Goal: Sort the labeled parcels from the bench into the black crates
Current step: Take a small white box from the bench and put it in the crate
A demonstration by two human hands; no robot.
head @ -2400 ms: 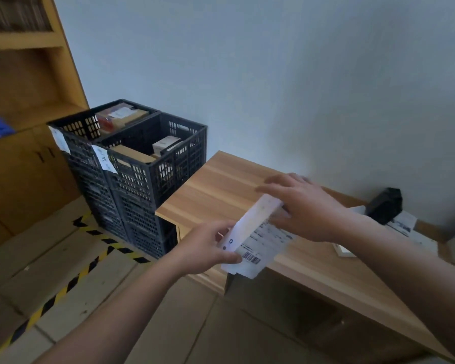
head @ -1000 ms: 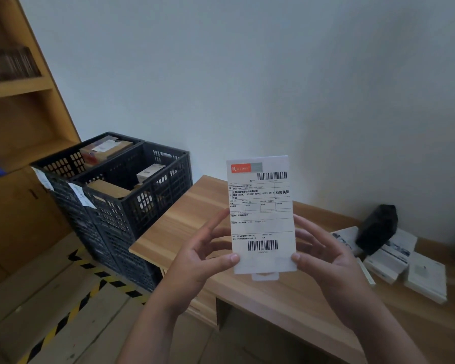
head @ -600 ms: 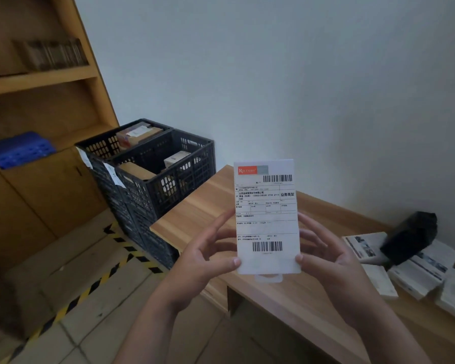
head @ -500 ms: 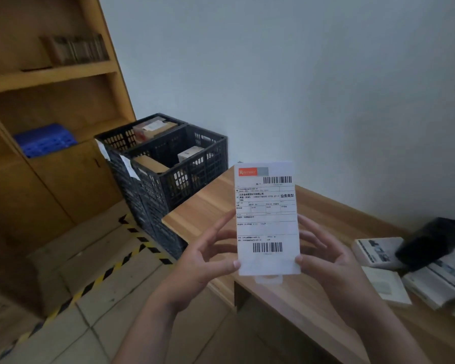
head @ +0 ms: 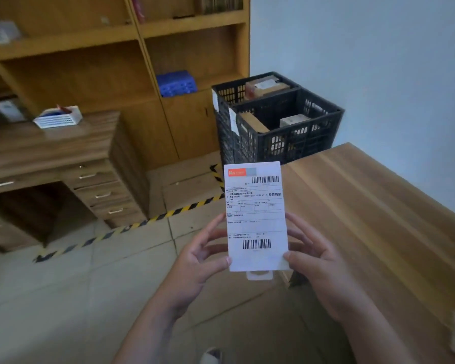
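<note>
Black crates [head: 286, 132], seemingly boxes inside.

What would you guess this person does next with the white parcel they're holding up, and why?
Probably carry the parcel forward toward the black crates. Both hands, left and right, pinch it upright with its label facing the camera, as if being read, and the crates stand just beyond the bench, already holding boxes.

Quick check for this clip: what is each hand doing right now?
Left hand: pinches the labeled parcel at its lower left edge.
Right hand: pinches the same parcel at its lower right edge.
</note>
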